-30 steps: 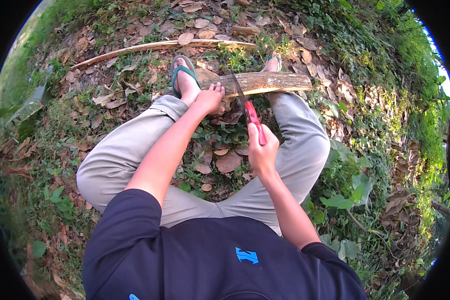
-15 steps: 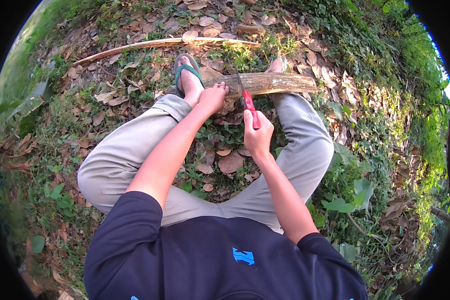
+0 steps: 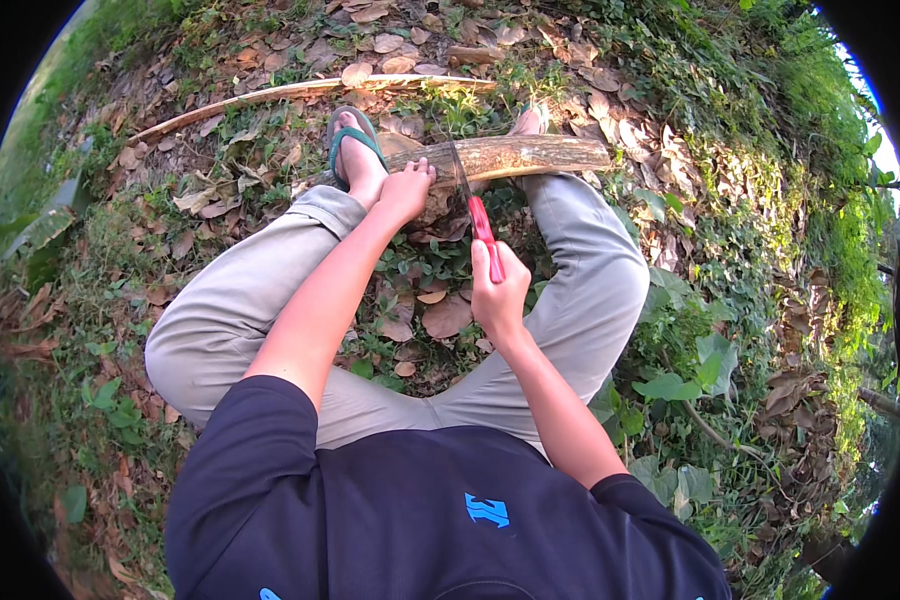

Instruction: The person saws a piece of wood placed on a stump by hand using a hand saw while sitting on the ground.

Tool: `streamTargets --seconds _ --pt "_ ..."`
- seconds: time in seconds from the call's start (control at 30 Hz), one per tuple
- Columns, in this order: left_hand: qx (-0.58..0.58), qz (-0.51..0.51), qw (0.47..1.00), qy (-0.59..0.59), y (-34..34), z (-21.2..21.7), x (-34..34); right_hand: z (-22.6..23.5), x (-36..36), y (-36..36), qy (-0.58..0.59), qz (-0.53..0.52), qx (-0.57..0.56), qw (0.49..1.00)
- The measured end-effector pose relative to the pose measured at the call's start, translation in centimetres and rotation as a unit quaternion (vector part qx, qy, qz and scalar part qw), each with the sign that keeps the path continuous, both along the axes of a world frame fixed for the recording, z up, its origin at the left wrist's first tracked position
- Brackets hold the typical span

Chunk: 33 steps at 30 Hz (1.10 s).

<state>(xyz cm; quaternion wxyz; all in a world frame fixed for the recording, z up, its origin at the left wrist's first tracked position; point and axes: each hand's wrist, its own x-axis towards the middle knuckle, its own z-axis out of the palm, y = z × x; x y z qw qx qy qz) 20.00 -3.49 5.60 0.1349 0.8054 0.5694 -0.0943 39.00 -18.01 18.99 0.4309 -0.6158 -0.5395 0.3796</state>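
Note:
A barked log (image 3: pixel 540 153) lies crosswise in front of me, between and against my feet. My left hand (image 3: pixel 406 190) is closed over its near edge, left of the middle, beside my left foot (image 3: pixel 358 157) in a green sandal. In my right hand (image 3: pixel 501 292) is the red handle of a hand saw (image 3: pixel 481 225), fingers wrapped round it and the thumb along the top. Its narrow dark blade reaches away from me and rests across the log, just right of my left hand. The blade's teeth are too small to make out.
A long pale split strip of wood (image 3: pixel 300 90) lies beyond the log. Large dry leaves (image 3: pixel 448 316) and low green plants cover the ground. A short piece of wood (image 3: pixel 475 55) is at the far side. Broad-leaved plants (image 3: pixel 670 386) grow by my right knee.
The saw and my right hand have drawn back toward me, so more blade shows on my side of the log. My left hand keeps its place on the log. The whole view has shifted slightly.

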Motion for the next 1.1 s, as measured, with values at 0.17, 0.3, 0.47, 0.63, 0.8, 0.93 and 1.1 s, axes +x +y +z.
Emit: streamTargets --seconds 0.17,0.3,0.47,0.63,0.8,0.93,1.1 --pt "-0.044 -0.031 0.997 0.047 -0.3 1.4 1.1 -1.7 -0.5 5.0 0.018 -0.032 -0.033 0.999" --pt "-0.082 -0.013 0.996 0.042 -0.6 1.0 0.7 -0.9 0.4 -0.5 0.053 -0.036 -0.043 0.997" --pt "-0.088 -0.007 0.995 0.042 -0.3 0.9 0.5 0.4 0.2 -0.1 0.033 -0.023 -0.019 0.999" --pt "-0.083 -0.017 0.995 0.05 0.0 0.9 0.9 -1.6 -1.2 5.6 -0.002 -0.034 -0.014 0.999" --pt "-0.098 -0.005 0.995 0.014 0.1 1.2 0.2 -2.7 -0.2 3.7 0.054 -0.035 -0.044 0.997" --pt "-0.081 -0.01 0.997 -0.001 0.3 0.8 0.0 -2.2 -1.5 4.2 0.021 -0.023 -0.032 0.999" --pt "-0.066 -0.016 0.998 0.021 0.0 0.4 0.6 -0.5 -3.8 5.5 -0.061 0.014 0.013 0.998"
